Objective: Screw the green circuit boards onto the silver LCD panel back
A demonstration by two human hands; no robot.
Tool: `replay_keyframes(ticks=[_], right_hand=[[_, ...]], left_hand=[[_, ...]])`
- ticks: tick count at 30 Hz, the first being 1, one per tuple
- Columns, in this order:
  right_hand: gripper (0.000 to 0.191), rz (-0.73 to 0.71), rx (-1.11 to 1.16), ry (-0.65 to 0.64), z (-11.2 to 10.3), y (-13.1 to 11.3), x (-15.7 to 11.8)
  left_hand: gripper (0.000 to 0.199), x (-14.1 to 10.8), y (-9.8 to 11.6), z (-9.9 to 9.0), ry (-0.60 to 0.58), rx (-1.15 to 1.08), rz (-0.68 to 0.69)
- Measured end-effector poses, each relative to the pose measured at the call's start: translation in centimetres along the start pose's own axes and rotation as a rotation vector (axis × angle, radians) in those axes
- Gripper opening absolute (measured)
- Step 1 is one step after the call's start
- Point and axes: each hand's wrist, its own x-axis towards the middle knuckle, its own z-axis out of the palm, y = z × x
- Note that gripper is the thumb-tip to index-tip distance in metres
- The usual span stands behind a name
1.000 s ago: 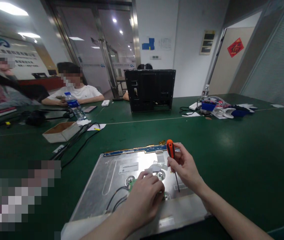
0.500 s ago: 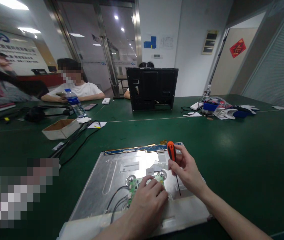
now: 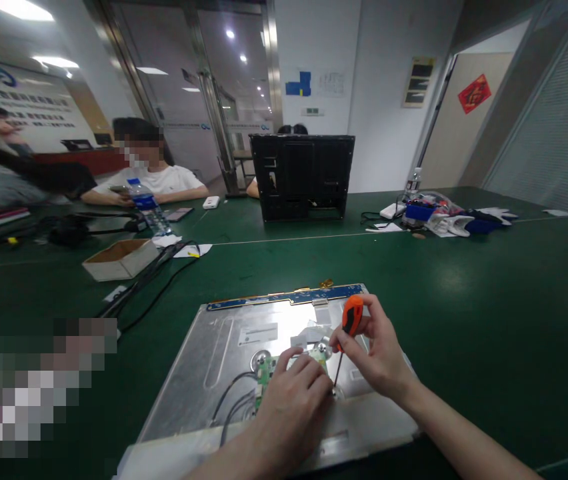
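Observation:
My right hand [image 3: 377, 350] grips an orange and black screwdriver [image 3: 352, 315]. Its thin shaft slants down to the left, with the tip by a round mount hole [image 3: 335, 392] beside my left fingertips. My left hand [image 3: 297, 393] lies over a green circuit board [image 3: 265, 375], fingers bent and slightly apart, hiding much of it. The board sits on the silvery metal back of a display panel [image 3: 189, 373], which has a blue circuit strip [image 3: 269, 300] along its far edge. Dark cables [image 3: 229, 393] run from the board's left side. Whether a screw is at the tip I cannot make out.
A black monitor housing [image 3: 304, 177] stands upright across the green table [image 3: 464, 320]. To the left are an open box [image 3: 120, 261], a water bottle [image 3: 150, 210] and black cables [image 3: 154, 283]. Gloves and bags [image 3: 444, 217] lie at the far right. A person [image 3: 151, 167] sits opposite.
My right hand has tilted the screwdriver, so its tip has swung left and now sits beside my left fingers at the mount hole. My left hand has stayed on the board.

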Motion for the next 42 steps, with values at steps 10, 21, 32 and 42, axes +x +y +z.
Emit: replay_keyframes(ticks=[10,21,32,42], right_hand=[[0.036,-0.222,-0.054,-0.08,0.5,-0.4,-0.6],[0.04,-0.271,-0.097,-0.116,0.5,-0.1,-0.8],[0.043,-0.306,-0.119,-0.107,0.7,0.4,-1.0],[0.062,-0.483,-0.317,-0.141,0.1,0.4,-0.6]], left_hand=[[0.013,-0.3,0.0,0.1,0.017,-0.006,0.001],[0.012,-0.4,0.0,0.3,0.036,-0.004,0.002],[0.013,-0.5,0.1,0.2,0.017,-0.008,-0.013],[0.015,-0.5,0.1,0.2,0.053,-0.011,-0.014]])
